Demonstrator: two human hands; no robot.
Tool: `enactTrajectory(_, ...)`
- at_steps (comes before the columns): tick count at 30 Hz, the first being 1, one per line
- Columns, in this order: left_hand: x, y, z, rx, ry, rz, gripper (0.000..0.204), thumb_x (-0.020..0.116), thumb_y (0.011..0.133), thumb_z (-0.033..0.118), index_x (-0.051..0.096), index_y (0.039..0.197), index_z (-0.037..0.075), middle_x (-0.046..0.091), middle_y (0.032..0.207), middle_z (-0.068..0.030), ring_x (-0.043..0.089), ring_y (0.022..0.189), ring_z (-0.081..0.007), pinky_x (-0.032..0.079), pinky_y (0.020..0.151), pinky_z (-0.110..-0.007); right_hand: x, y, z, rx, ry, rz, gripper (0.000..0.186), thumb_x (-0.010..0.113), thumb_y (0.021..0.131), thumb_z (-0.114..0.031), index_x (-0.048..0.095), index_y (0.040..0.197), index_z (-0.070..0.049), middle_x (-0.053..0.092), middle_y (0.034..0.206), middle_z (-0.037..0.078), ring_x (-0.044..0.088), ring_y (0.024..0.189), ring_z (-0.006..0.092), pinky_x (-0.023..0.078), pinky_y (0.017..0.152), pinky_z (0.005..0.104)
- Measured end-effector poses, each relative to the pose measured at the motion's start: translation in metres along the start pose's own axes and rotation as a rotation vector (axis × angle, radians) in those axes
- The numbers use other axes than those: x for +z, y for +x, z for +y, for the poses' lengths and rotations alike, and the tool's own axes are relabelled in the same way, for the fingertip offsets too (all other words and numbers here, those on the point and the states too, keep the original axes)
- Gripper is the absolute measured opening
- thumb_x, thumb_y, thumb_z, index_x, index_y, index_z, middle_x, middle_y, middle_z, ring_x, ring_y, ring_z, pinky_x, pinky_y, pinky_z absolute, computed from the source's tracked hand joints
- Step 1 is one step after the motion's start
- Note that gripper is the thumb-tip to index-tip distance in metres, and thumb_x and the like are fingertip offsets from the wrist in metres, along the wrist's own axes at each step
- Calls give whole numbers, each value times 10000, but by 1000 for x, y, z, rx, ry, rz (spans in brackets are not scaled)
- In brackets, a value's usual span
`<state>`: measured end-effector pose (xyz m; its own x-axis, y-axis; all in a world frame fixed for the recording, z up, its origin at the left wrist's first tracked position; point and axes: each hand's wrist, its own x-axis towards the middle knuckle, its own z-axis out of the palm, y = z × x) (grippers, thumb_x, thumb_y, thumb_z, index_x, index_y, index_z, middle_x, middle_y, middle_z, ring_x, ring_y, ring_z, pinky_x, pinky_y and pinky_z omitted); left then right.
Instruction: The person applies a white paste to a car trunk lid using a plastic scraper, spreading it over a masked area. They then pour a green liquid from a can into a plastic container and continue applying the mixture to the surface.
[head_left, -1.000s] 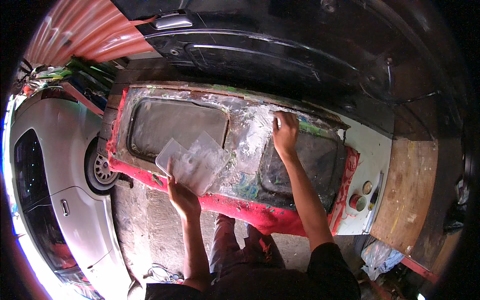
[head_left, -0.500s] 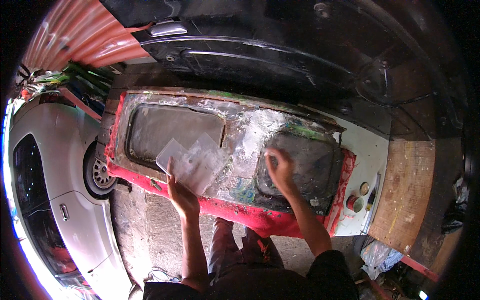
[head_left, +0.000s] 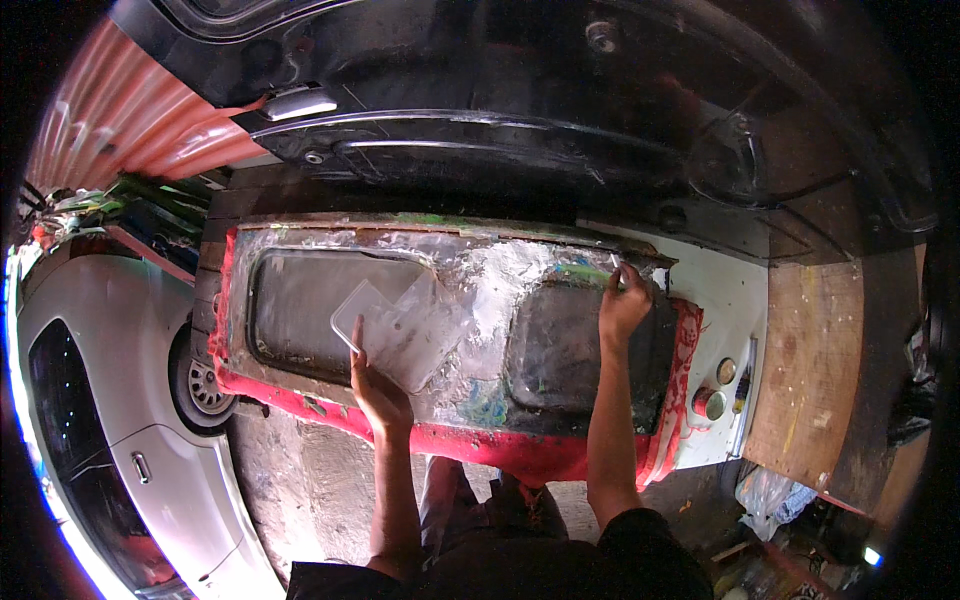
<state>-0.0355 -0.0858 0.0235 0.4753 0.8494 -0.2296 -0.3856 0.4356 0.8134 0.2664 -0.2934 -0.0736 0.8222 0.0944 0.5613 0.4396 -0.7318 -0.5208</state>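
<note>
My left hand (head_left: 382,398) grips the near edge of a clear plastic sheet (head_left: 425,345), smeared whitish, with a notched far edge. The sheet hovers over a worn, paint-stained panel (head_left: 487,350) with two dark recessed areas. My right hand (head_left: 626,308) is closed in a pinch near the panel's far right corner. A small, pale, stick-like thing (head_left: 615,260) pokes out from its fingertips; its kind is too small to make out. White paste-like smears (head_left: 505,280) cover the panel between the recesses.
Red cloth (head_left: 480,446) lies under the panel. Two small round cans (head_left: 709,404) stand on the white surface (head_left: 715,310) at right. A large black vehicle panel (head_left: 480,90) spans the far side. A silver car (head_left: 120,370) is at left, a wooden board (head_left: 810,370) at right.
My right hand has moved from above the right recess to the far right corner, where a pale thing shows in its fingers. The plastic sheet has shifted slightly in the view.
</note>
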Motion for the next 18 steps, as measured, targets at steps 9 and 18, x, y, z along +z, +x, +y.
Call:
enactTrajectory(9, -11, 48, 28, -75, -26, -70, 640, 405, 1004, 390, 349, 1574, 104, 464, 1485, -225, 509, 1338, -383, 390, 1139, -503, 32, -19, -51, 102, -19, -137, 192, 705, 875, -95, 731, 1055, -35, 733, 1065, 172, 672, 1001, 361, 524, 908, 471)
enactTrajectory(18, -52, 82, 86, -44, -18, -43, 656, 428, 999, 390, 335, 1584, 108, 437, 1521, -216, 522, 1331, -389, 396, 1142, -508, 94, -79, -186, -36, -9, -303, 188, 723, 857, -120, 715, 1034, -59, 722, 1007, 154, 647, 943, 347, 490, 871, 471)
